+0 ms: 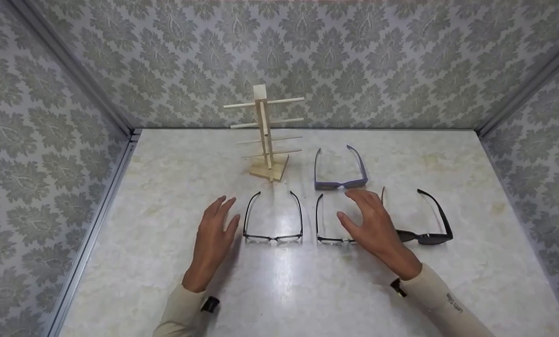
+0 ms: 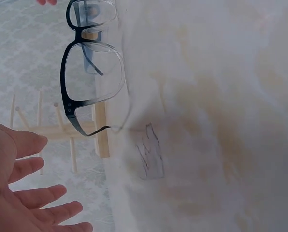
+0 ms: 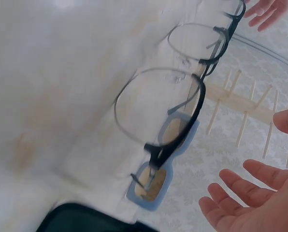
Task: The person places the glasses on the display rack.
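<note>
Partly hidden behind the right hand [image 1: 375, 228], clear glasses [image 1: 334, 240] and black sunglasses [image 1: 436, 239] lie on the table [image 1: 134, 281], the sunglasses cut off in the right wrist view. That hand's fingers extend loosely, thumb apart; the left hand [image 1: 212, 237], fingers slightly spread, hovers just beside a second clear pair [image 1: 273, 238].

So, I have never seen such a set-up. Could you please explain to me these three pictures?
No machine here: the left grip and right grip are a person's bare hands. The wide picture comes from a camera worn on the head, looking forward and down. The other two come from cameras on the wrists, so they look tilted.

On the table lie four pairs of glasses: left clear, right clear, blue and black. Farther back is a wooden stand. Neither grip holds anything.
</note>
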A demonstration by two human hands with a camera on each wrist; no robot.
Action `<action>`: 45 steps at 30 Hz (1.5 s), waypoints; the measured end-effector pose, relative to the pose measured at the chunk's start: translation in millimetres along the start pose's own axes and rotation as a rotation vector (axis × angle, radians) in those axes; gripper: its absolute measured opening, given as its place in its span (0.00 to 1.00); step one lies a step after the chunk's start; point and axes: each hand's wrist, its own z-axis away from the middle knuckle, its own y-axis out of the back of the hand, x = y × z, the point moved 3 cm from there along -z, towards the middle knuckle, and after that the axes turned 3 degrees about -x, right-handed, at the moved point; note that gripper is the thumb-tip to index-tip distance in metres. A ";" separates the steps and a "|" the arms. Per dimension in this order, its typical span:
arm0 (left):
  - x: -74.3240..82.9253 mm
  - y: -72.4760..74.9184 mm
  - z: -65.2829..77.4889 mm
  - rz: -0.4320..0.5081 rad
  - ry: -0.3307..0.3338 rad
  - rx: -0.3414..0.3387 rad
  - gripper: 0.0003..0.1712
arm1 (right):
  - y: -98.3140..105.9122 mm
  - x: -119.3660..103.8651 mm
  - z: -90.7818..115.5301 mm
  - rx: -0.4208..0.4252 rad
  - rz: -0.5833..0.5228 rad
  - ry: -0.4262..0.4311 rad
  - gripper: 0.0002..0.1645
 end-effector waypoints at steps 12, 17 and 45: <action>-12.4 1.7 6.1 0.208 0.098 -0.015 0.22 | -27.6 -17.5 -2.3 -0.046 -0.065 0.040 0.30; -15.8 -1.9 8.7 0.272 0.133 -0.040 0.23 | -38.9 -21.9 -1.3 -0.085 -0.114 0.022 0.30; -12.3 -21.1 14.4 0.576 0.396 -0.180 0.25 | -76.0 -41.9 -3.6 -0.270 -0.447 -0.211 0.26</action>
